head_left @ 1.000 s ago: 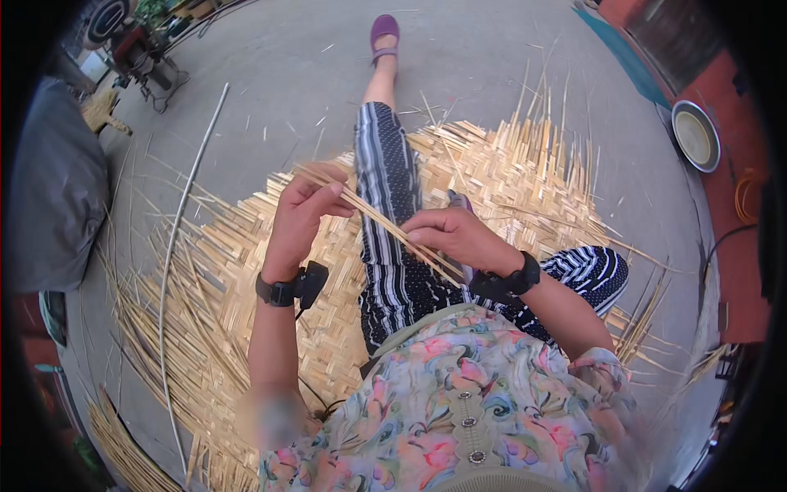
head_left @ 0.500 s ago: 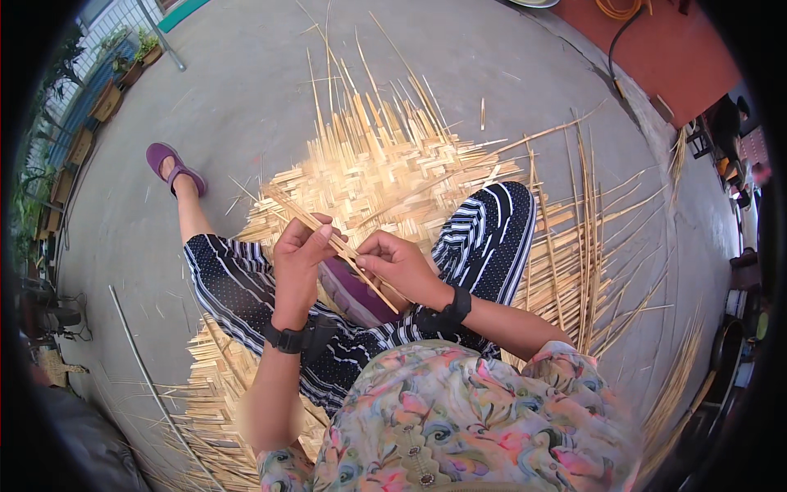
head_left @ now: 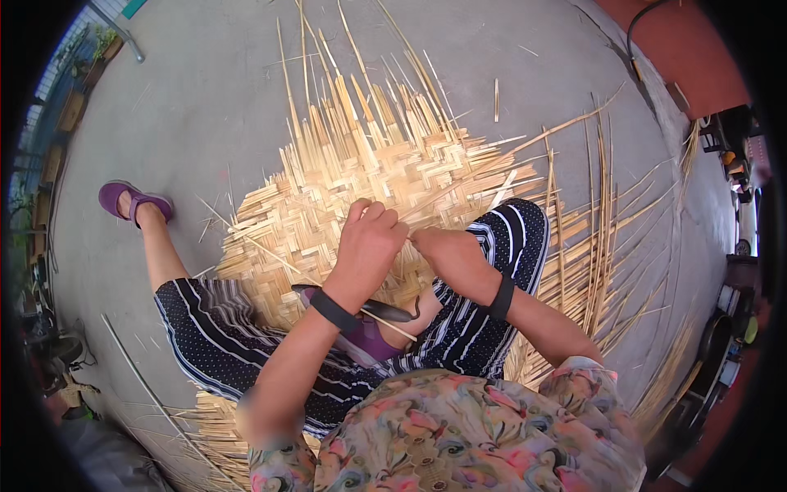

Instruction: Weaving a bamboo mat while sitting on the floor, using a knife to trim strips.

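Note:
A large woven mat (head_left: 328,213) of pale, flat, split reed-like strips lies on the ground before me. Over its near part my left hand (head_left: 370,250) is closed, back upward, fingers curled. Beside it, my right hand (head_left: 459,261) is closed too, thumb side against the left fingertips. A pale bit of strip seems pinched where they meet; the hands hide most of it. Under my left wrist lies a dark tool (head_left: 388,311) with a thin hooked end, by my shoe. A loose strip (head_left: 392,325) slants below the tool.
Long unwoven strip ends fan out at the far edge and at right. My bent legs in striped trousers (head_left: 225,336) flank the work; a purple shoe (head_left: 135,202) is on the left. A thin pole (head_left: 147,381) lies at lower left. Planters stand far left, a red wall (head_left: 680,57) far right.
The loose strips held between both hands are no longer there; one strip now lies by my shoe. Both hands have moved forward over the mat and met. The dark tool has come into view.

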### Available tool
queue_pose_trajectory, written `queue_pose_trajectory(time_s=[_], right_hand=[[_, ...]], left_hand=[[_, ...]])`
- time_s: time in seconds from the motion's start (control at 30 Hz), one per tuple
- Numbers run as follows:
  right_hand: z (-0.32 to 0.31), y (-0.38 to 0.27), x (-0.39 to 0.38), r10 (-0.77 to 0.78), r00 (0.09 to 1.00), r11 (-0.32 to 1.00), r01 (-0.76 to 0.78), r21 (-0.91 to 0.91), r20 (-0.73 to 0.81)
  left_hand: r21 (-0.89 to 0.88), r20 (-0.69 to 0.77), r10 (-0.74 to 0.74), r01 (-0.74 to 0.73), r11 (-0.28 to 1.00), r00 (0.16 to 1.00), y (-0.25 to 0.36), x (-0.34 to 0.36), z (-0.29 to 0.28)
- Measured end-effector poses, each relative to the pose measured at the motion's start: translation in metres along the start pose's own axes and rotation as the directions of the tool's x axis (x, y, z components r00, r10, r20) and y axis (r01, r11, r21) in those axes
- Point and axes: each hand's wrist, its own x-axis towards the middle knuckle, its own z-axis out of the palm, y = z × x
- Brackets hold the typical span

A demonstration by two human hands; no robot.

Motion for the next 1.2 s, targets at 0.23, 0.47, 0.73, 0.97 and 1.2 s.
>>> queue_pose_trajectory(time_s=[0.23,0.47,0.73,0.97,1.2], right_hand=[[-0.015,0.065,0.04,0.559,0.829,0.043,-0.035,0.998,0.005],[0.003,0.068,0.044,0.441,0.896,0.159,-0.145,0.977,0.061],[0.017,0.061,0.07,0.393,0.919,0.137,-0.039,0.99,-0.018],[0.036,0.029,0.067,0.278,0.951,0.144,-0.178,0.973,0.133],[0.059,0.026,0.047,0.23,0.972,0.182,-0.094,0.979,0.051]], left_hand=[[-0.183,-0.228,-0.331,0.294,0.938,0.916,-0.068,0.027,0.057],[0.024,-0.065,-0.225,0.227,0.974,0.972,-0.117,0.048,0.115],[0.071,-0.016,-0.25,0.251,0.966,0.968,-0.106,0.051,0.111],[-0.906,0.422,-0.447,0.372,-0.2,0.789,-0.089,0.033,0.082],[-0.896,0.444,-0.447,0.396,-0.201,0.777,-0.066,0.023,0.055]])
